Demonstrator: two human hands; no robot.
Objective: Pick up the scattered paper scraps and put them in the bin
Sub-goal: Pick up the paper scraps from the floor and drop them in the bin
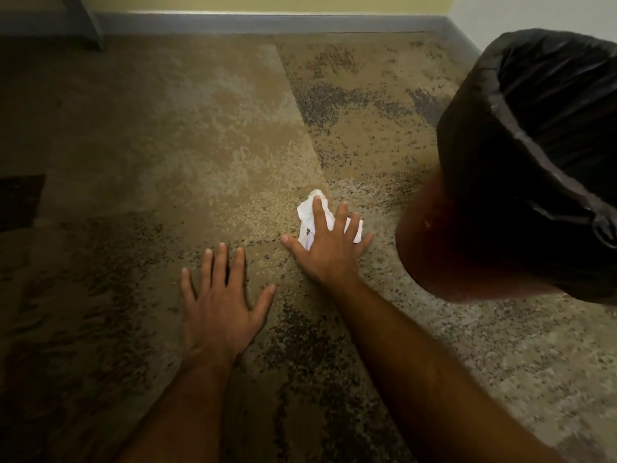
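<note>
right hand (pixel 329 243) grip wide, fingers spread flat on the paper scrap (pixel 309 217); left hand (pixel 220 300) splayed on carpet (pixel 167 145).

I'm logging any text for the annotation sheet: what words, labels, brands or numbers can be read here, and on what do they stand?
None can be read.
The white paper scrap under the right hand: no print shows on its visible part.
The bin and its black liner: no label or brand shows.
The carpet and baseboard: only pattern, no signs.

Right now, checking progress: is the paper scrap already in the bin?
No, the paper scrap lies on the carpet under the right hand.
</note>
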